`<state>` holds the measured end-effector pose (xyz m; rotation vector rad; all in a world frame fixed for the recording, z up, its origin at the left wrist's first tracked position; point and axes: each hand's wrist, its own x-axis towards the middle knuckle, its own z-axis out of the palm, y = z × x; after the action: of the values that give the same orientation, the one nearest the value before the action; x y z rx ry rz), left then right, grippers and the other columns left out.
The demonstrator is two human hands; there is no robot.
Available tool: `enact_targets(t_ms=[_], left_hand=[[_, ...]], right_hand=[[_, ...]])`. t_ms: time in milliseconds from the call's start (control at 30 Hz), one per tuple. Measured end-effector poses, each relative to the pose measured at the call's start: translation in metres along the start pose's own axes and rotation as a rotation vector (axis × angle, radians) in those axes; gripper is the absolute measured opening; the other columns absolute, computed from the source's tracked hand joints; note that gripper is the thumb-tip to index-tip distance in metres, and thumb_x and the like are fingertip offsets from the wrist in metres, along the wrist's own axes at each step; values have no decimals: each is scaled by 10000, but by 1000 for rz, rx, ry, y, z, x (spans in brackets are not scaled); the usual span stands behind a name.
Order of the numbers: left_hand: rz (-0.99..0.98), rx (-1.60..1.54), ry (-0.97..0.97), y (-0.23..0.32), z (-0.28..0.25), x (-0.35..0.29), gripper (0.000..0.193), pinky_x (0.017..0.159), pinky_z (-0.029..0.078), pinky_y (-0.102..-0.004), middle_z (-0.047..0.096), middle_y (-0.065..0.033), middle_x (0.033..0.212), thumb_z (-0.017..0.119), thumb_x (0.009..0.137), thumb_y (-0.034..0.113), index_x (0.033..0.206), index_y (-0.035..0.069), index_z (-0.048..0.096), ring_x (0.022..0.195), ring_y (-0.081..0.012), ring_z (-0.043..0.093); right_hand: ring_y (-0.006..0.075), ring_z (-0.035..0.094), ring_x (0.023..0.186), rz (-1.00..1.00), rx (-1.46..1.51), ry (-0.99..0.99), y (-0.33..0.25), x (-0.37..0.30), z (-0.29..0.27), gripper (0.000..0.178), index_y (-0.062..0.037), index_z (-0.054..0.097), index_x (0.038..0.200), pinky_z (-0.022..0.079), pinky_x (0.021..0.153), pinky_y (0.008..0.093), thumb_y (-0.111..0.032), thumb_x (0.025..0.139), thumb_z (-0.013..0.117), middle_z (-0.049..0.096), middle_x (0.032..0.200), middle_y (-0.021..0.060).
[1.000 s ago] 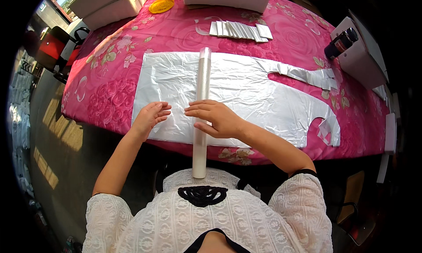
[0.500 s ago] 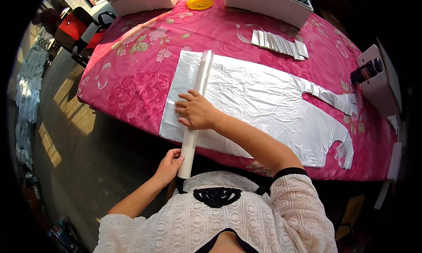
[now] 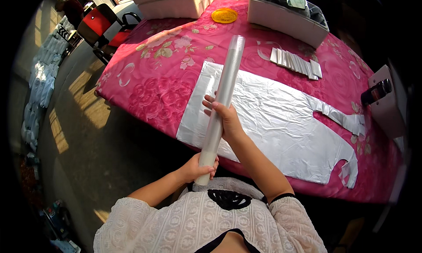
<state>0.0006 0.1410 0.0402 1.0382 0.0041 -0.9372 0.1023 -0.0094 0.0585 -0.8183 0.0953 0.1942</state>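
at the table [image 3: 149,103], both hands [image 3: 192,169] [image 3: 230,122] seemingly clasp a roll [image 3: 230,72]

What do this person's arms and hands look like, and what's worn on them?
Both the left hand and right hand are human and ungloved. The off-white, patterned left sleeve and right sleeve leave the forearms bare; black trim edges the right one.

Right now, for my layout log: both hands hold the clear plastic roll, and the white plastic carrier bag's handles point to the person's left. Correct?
Not the direction: the head view shows the handles of the white plastic carrier bag pointing to the person's right. The left hand and right hand do both hold the clear plastic roll.
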Motion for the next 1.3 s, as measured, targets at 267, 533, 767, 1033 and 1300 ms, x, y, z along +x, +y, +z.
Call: enact_targets(t_ms=[267,533,767,1033,1300], left_hand=[[134,373,-74,59,59,48,441,621,497,-271,558,-69,842,703,725,175,1066,6,480,681,-121,574],[240,363,-54,51,97,55,390,637,469,-266,568,-45,795,692,730,112,1046,-1,494,698,-110,559],[387,567,55,52,95,53,354,666,460,-255,574,-34,812,686,725,62,1022,9,502,739,-100,554],[426,636,68,51,95,52,332,676,457,-253,578,-30,816,680,728,57,1010,12,510,749,-97,551],[473,578,159,53,92,55,295,642,461,-255,580,-26,787,687,723,81,962,24,524,712,-94,552]], right_hand=[[146,567,824,-158,-110,-36,-119,-29,-3,633,22,338,1196,498,732,294,-271,747,675,563,912,90],[193,528,1011,-216,-191,-305,-138,-51,-41,665,-14,475,1129,445,844,351,-462,706,726,574,982,89],[61,522,706,-124,-43,-288,-126,-61,-80,369,-45,537,1085,425,603,213,-155,775,704,564,842,-7],[147,571,920,-112,86,-341,-125,-73,-73,591,-24,428,1237,481,777,295,-231,762,713,542,1110,85],[144,594,847,-54,-101,-304,-117,-73,-100,409,-22,538,1129,490,779,291,-178,783,692,586,993,60]])
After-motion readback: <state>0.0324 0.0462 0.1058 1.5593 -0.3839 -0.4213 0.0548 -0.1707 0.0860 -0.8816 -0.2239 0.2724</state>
